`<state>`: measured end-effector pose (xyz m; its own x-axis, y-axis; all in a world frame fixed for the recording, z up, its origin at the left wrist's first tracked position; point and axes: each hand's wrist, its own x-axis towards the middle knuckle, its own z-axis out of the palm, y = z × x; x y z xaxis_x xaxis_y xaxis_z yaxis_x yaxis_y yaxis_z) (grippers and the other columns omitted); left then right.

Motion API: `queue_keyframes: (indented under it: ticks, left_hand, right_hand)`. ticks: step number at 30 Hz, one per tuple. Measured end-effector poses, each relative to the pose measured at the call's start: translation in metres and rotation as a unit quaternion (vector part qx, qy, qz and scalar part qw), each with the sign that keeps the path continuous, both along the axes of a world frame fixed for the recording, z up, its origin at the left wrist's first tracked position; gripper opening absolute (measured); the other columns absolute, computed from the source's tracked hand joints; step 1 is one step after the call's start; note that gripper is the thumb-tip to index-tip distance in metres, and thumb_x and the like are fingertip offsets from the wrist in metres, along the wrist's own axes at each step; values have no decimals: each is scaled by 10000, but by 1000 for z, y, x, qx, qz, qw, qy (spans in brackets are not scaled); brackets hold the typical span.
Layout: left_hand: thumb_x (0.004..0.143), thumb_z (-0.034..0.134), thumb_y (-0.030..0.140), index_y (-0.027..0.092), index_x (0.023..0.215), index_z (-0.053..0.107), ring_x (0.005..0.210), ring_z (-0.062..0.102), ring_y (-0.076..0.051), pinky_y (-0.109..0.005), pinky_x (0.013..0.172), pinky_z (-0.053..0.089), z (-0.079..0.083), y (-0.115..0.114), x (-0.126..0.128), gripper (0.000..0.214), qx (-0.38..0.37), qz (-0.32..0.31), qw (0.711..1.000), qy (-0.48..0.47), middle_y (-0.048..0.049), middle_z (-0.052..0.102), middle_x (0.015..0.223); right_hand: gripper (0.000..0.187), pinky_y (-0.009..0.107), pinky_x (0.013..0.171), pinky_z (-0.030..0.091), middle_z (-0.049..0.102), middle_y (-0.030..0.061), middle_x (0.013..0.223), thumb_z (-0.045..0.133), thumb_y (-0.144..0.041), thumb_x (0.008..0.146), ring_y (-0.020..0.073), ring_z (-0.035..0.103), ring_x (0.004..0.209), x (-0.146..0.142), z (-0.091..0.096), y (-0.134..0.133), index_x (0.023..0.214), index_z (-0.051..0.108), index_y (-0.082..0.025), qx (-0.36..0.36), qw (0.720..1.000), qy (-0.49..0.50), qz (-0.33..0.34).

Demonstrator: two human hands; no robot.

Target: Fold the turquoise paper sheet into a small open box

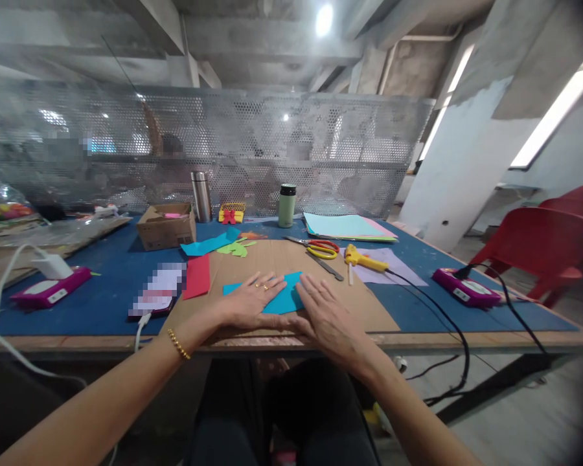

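Observation:
A piece of blue paper [286,299] lies on the brown cardboard sheet [369,310] in front of me. My left hand [252,299] rests flat on its left part, fingers stretched out, with rings on two fingers. On its right edge lies my right hand [328,315], also flat with fingers extended. The thumbs meet near the table's front edge. Left of the hands is a red paper piece [197,277]. Beyond them lie scissors [323,249] with red and yellow handles, a dark flat blade [325,266], green paper scraps [237,248] and a blue paper strip [212,243].
A yellow glue gun [366,259] sits on lilac paper, its cord running off the front edge. Around stand a cardboard box [168,226], a steel flask [201,197], a green bottle [286,207], stacked coloured paper [344,225], a phone [160,288] and magenta power strips [466,288].

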<state>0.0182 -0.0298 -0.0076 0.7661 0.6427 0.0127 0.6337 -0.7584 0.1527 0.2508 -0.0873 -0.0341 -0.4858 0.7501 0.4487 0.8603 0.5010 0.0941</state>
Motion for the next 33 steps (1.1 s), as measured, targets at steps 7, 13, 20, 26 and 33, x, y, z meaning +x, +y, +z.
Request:
queue_keyframes:
  ticks: [7, 13, 20, 26, 33]
  left_hand:
    - [873, 265, 811, 201, 1595, 109, 1534, 49, -288, -474, 1230, 70, 5, -3, -1, 957, -19, 6, 1000, 10, -93, 96, 1659]
    - [882, 233, 805, 197, 1589, 148, 1536, 34, -271, -460, 1233, 45, -3, 1, -3, 936, -4, 3, 1000, 14, -86, 90, 1661]
    - [886, 242, 798, 195, 1594, 109, 1538, 16, -261, -456, 1236, 28, -2, 1, -2, 939, -8, 2, 1000, 16, -68, 75, 1665]
    - [889, 247, 795, 203, 1593, 113, 1538, 19, -256, -461, 1235, 29, -3, 4, -2, 930, -19, -1, 1000, 11, -61, 81, 1665]
    - [885, 251, 799, 191, 1590, 134, 1538, 35, -257, -463, 1234, 29, -2, 4, -2, 938, -22, 5, 1000, 16, -79, 86, 1664]
  right_hand:
    - [548, 522, 1131, 375, 543, 206, 1434, 396, -474, 1017, 311, 462, 1371, -4, -2, -8, 1362, 549, -77, -19, 1000, 14, -13]
    - [416, 492, 1105, 398, 582, 151, 1399, 438, -402, 1014, 287, 499, 1320, -1, 1, -24, 1301, 601, -149, 8, 999, 24, -26]
    - [476, 523, 1167, 310, 512, 102, 1487, 392, -404, 1037, 266, 438, 1395, 1, -6, -20, 1421, 512, -152, -20, 1000, 6, -3]
    - [461, 501, 1168, 317, 524, 119, 1473, 402, -382, 1034, 260, 453, 1386, -1, -5, -22, 1406, 531, -144, -12, 1000, 16, -5]
    - [442, 482, 1173, 319, 545, 113, 1456, 410, -358, 1031, 250, 470, 1374, -2, -7, -22, 1390, 546, -141, -4, 1000, 19, -6]
